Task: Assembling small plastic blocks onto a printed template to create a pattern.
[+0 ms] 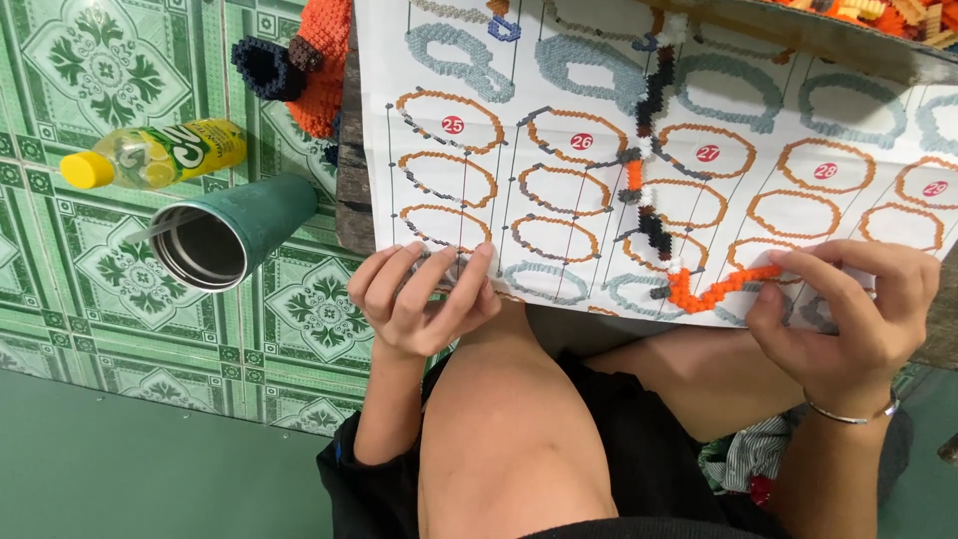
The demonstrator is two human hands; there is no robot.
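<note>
Across the lap lies a white pattern sheet (599, 150) w/ rows of numbered oval diagrams. Left hand (424, 299) has fingers curled over the sheet's near edge, pinching the paper. Right hand (848, 314), bracelet on wrist, holds a strand of small blocks (654, 215) btwn thumb & fingertips at its orange end; the strand runs up the sheet in orange, black & white bits. On the green tiled floor, left of the sheet: a green metal cup (235, 230) on its side, a yellow-capped bottle (155, 155) just beyond it, and an orange block figure (319, 60).
</note>
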